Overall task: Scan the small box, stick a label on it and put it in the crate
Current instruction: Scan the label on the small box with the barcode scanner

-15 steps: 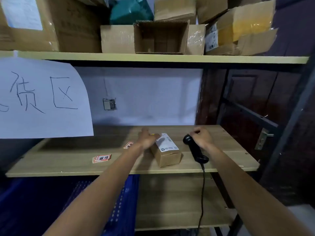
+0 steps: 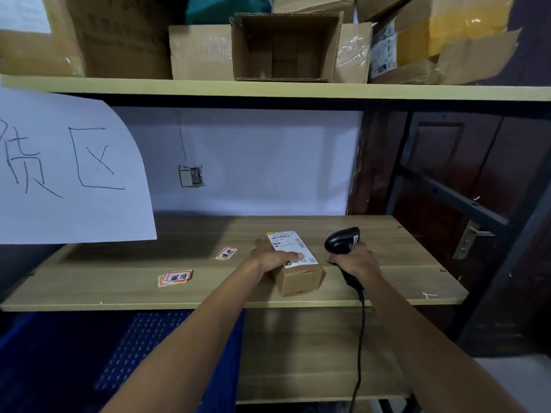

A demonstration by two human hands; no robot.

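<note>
Scanner (image 2: 343, 241), gripped in your right hand (image 2: 356, 262), may misread, since your left hand (image 2: 275, 257) (flat on the box (image 2: 298, 278)) covers some barcode.

A small box (image 2: 298, 274) sits near the front edge of the shelf board (image 2: 402, 281), a scanner (image 2: 343, 242) just right of it, two label stacks (image 2: 176, 277) (image 2: 226, 253) to its left, a crate (image 2: 119, 353) below the board.

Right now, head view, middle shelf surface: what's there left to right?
Stack of red-bordered stickers → single red-bordered sticker → left hand resting on the small box → barcode scanner gripped in the right hand.
</note>
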